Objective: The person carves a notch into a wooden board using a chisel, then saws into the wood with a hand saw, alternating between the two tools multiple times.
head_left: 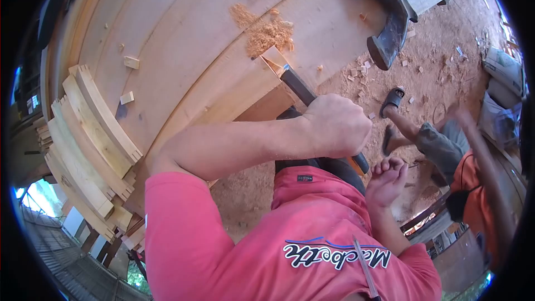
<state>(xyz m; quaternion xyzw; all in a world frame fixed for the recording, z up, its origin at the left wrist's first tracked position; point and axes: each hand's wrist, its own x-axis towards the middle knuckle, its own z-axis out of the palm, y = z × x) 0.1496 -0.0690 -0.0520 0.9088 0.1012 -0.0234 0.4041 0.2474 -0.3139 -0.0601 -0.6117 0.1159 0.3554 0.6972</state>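
Observation:
My left hand [339, 125] is closed in a fist around a long black tool [299, 86] with an orange-and-black lower end; its exact kind is unclear. The tool's upper tip meets the notched end of a pale wooden piece [239, 96] on the plank surface. My left forearm reaches across in front of me. Close to the tool's lower end, my right hand [387, 181] has its fingers curled in, with nothing visible in them. A heap of sawdust [270, 33] lies just beyond the worked end.
Several curved wooden pieces [92, 139] with jointed ends are stacked at left. Small wood offcuts [131, 62] dot the plank surface [184, 28]. Another person [473, 189] in orange is at right, near sacks [504, 72]. Chips litter the dirt floor [434, 50].

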